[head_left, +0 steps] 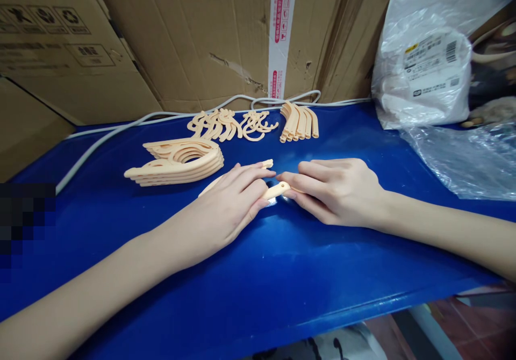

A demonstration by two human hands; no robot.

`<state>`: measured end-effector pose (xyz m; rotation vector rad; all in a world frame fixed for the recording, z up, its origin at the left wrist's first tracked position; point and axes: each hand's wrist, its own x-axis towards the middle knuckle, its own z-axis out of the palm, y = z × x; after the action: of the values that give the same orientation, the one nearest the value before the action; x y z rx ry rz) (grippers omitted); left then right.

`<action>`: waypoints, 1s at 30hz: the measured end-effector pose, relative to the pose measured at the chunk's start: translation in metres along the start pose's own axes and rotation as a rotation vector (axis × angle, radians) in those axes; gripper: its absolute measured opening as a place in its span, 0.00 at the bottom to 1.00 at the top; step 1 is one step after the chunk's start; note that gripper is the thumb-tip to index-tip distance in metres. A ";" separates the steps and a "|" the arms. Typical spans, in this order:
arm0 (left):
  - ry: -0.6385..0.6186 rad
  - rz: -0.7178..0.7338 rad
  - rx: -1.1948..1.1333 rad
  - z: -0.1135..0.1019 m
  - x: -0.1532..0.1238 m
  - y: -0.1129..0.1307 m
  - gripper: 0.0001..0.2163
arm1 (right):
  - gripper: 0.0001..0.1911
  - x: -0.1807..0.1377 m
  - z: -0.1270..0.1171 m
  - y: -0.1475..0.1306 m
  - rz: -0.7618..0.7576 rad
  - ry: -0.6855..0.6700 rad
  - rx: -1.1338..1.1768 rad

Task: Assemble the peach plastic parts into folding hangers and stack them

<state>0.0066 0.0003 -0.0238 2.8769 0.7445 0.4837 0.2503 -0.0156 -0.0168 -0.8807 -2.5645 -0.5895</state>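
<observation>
Under the fingers of my left hand (237, 196) lies a cream plastic hanger piece (277, 190), gripped between thumb and fingers. Its end with a small round hole sticks out to the right, and most of it is hidden by the hand. My right hand (342, 191) is closed with its fingertips pinched at that same end. A sliver of cream plastic shows beneath them, but I cannot tell whether it is a separate part. Behind my left hand sits a stack of cream hanger pieces (173, 174).
Loose cream hooks (220, 125) and a row of curved hanger arms (298, 122) lie farther back on the blue table (242, 295). A white cable (141, 121) runs along the rear, before cardboard boxes (209, 32). Clear plastic bags (423, 75) occupy the right.
</observation>
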 end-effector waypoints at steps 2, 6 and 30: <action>-0.015 0.006 0.005 0.000 0.000 0.000 0.16 | 0.21 0.000 0.000 0.000 -0.002 0.003 0.001; -0.036 0.013 -0.001 -0.001 0.001 -0.001 0.15 | 0.20 -0.001 0.001 0.001 0.009 -0.010 0.049; -0.023 0.041 0.035 0.001 0.001 -0.001 0.16 | 0.17 -0.003 0.005 0.003 0.079 -0.082 0.323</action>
<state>0.0076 0.0018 -0.0241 2.9296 0.6988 0.4462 0.2530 -0.0122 -0.0216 -0.9004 -2.5822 -0.1109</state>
